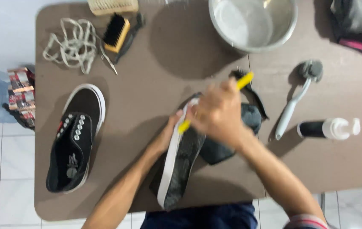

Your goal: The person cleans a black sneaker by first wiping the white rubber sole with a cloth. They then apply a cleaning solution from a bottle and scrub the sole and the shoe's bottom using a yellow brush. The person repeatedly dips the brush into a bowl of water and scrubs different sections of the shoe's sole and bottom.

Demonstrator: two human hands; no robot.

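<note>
On the brown table (155, 55), which stands on a white tiled floor (2, 169), you have one shoe (181, 161) turned on its side near your edge, sole facing right, white rim facing left. That shoe is the landmark here. Left of it, well apart, lies the second shoe (75, 140), black with a white rim, upright and unlaced. Beyond that one sits one tangle of pale laces (72, 44), and just right of the laces one wooden brush (116, 33) with black bristles. Far beyond the held shoe stands one steel bowl (253, 21) with water. Right of the shoe lie one long-handled scrubber (297, 99) and one pump bottle (329, 128) on its side. A dark cloth (236, 135) lies under and just right of the shoe.

Your left hand (168, 131) reaches in from below and grips the shoe's toe end, fingers closed around the rim. Your right hand (219, 112) is curled shut over a yellow-handled brush (215, 104), held across the sole near the toe; the bristles are hidden and the hand is blurred. Both forearms angle inward toward the shoe.
</note>
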